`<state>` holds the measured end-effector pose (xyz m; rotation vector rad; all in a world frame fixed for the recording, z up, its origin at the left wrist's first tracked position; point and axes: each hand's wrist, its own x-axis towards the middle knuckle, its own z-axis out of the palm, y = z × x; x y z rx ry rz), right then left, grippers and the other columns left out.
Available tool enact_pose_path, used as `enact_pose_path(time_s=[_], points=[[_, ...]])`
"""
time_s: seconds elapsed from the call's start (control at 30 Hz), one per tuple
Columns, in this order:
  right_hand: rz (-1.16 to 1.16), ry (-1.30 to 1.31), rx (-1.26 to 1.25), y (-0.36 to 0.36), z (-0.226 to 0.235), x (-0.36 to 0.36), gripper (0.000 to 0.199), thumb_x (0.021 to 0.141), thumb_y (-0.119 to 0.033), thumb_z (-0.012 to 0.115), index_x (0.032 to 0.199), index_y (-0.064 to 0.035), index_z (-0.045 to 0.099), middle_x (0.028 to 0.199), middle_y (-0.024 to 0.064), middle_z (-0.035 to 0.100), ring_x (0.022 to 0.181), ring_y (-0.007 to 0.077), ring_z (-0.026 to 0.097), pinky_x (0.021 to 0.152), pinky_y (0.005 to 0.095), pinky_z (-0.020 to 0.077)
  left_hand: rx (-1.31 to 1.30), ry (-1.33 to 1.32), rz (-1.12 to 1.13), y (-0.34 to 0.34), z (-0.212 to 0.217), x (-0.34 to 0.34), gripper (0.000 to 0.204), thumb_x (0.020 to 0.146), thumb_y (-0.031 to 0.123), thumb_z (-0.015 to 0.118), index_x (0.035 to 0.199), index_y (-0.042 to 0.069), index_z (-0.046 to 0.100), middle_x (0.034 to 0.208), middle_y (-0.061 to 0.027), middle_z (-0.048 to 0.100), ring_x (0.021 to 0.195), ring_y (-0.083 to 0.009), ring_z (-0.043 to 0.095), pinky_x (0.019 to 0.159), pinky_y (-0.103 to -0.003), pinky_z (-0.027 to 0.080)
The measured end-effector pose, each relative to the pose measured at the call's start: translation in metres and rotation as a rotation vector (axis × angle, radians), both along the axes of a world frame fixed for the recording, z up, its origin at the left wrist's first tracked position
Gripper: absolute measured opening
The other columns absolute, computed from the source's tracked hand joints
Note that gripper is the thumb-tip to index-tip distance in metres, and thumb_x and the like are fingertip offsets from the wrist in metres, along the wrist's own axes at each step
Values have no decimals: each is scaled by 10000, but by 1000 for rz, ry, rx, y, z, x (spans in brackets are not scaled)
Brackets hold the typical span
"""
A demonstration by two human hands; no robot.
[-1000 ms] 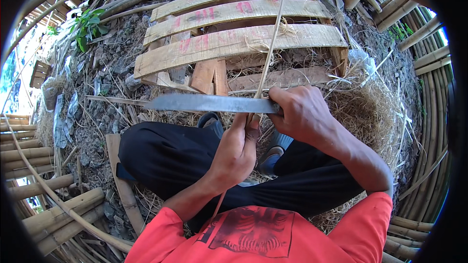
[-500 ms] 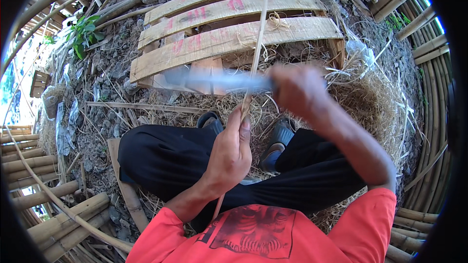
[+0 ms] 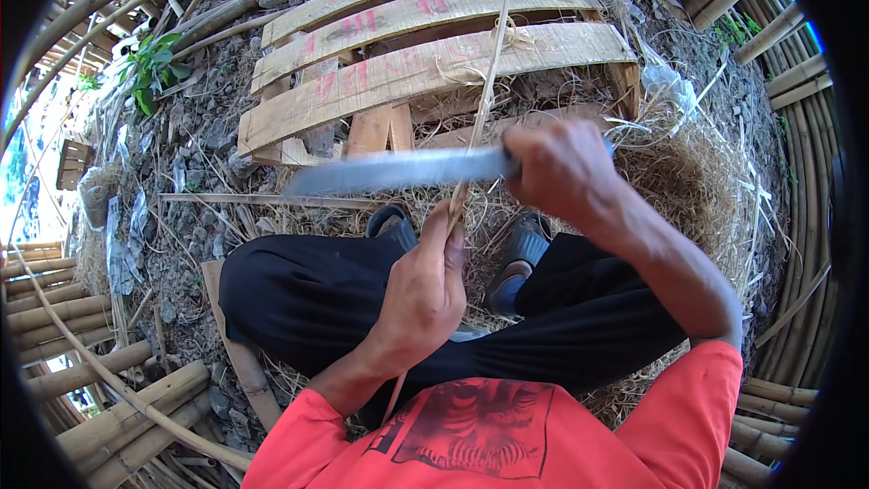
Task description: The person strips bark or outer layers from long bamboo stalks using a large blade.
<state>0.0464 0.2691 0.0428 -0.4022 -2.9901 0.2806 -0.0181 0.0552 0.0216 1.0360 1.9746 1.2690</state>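
Bamboo strip pinched in the left hand. Right hand grips the knife, blade crossing it above the knees, open straw beyond.

Bare stony ground strewn with dry straw is seen outdoors in daylight. A wooden pallet is laid flat ahead. Bamboo poles are stacked at the left and right edges, and a small green plant is rooted among stones.
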Motion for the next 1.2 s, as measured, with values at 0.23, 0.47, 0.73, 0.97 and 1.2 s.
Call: enact_pose_path(time_s=[0.23, 0.47, 0.73, 0.97, 1.2], points=[[-84, 31, 53, 30, -9, -8, 133, 782, -157, 646, 705, -54, 684, 583, 165, 639, 551, 334, 674, 562, 451, 553, 7, 44, -18, -4, -4, -1, 339, 1024, 101, 472, 1307, -84, 461, 887, -299, 621, 794, -481, 630, 655, -468, 488], [-36, 51, 124, 42, -16, -10, 156, 815, -161, 625, 718, -61, 696, 588, 146, 644, 525, 300, 670, 531, 424, 551, -8, 50, 4, -7, -11, -2, 404, 1062, 198, 442, 1389, -39, 448, 656, -43, 500, 542, -99, 475, 504, -281, 395], [-394, -49, 79, 90, -9, 15, 165, 855, -164, 645, 805, -33, 732, 567, 91, 639, 457, 184, 607, 467, 341, 523, -78, -3, -87, -22, 4, 1, 331, 1036, 123, 464, 1314, -58, 463, 812, -236, 620, 720, -425, 643, 605, -419, 486], [-286, 66, 284, 111, -3, 21, 114, 821, -118, 663, 826, -37, 744, 582, 104, 654, 471, 190, 618, 495, 350, 536, -45, 117, -82, -46, -9, -1, 349, 1027, 99, 466, 1349, -37, 462, 702, -67, 521, 580, -137, 527, 544, -277, 425], [-403, 27, 272, 143, -4, 38, 138, 847, -130, 633, 791, -47, 728, 581, 96, 653, 470, 179, 617, 530, 359, 557, -193, 105, -127, -106, -9, 16, 342, 984, 43, 541, 1309, -57, 508, 768, -194, 622, 637, -340, 668, 559, -339, 497]])
